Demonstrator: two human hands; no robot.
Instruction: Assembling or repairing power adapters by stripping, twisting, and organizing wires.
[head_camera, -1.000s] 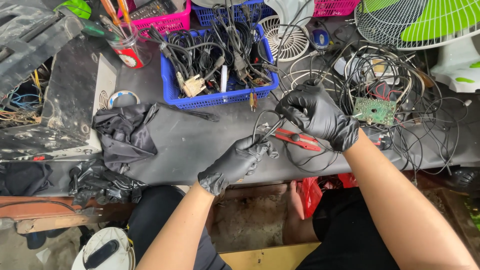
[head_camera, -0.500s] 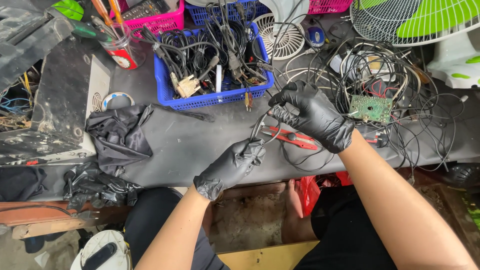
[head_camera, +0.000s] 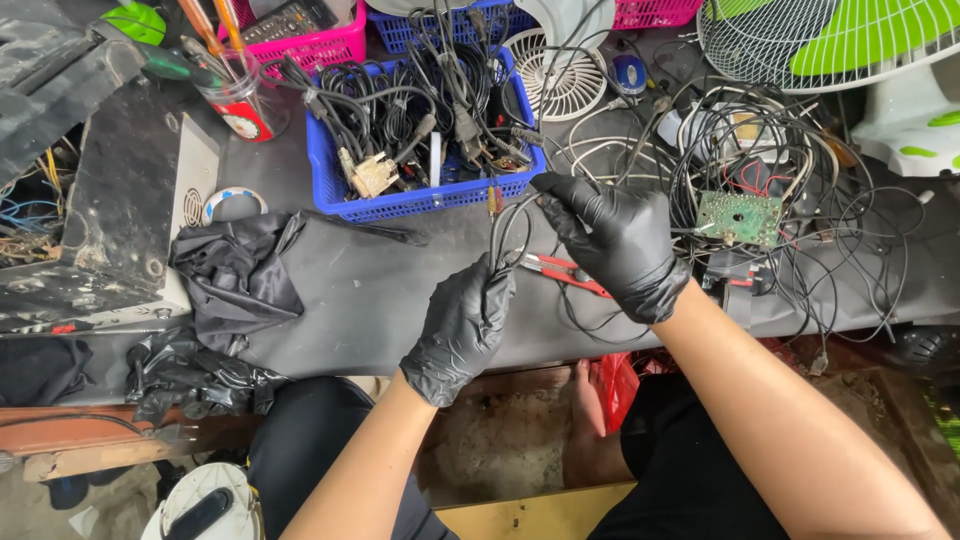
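Right hand (head_camera: 615, 245) lifted; cable (head_camera: 512, 225) between hands

Two hands in black gloves work at the centre, the left hand (head_camera: 462, 325) and the right hand (head_camera: 612, 243), sharing one thin black cable (head_camera: 508, 232). One pair of red-handled pliers (head_camera: 563, 272) lies just under them. Baskets number three: one blue basket (head_camera: 420, 200) at twelve o'clock, one pink basket (head_camera: 320, 45) at eleven, and another pink one (head_camera: 655, 12) at one o'clock. One green circuit board (head_camera: 740, 217) sits at three o'clock in a tangle of wires too many to count. One white fan grille (head_camera: 560, 80) lies at twelve, one larger fan (head_camera: 830, 40) at two. One red jar (head_camera: 240, 100) stands at ten, one black cloth (head_camera: 235, 275) at nine.
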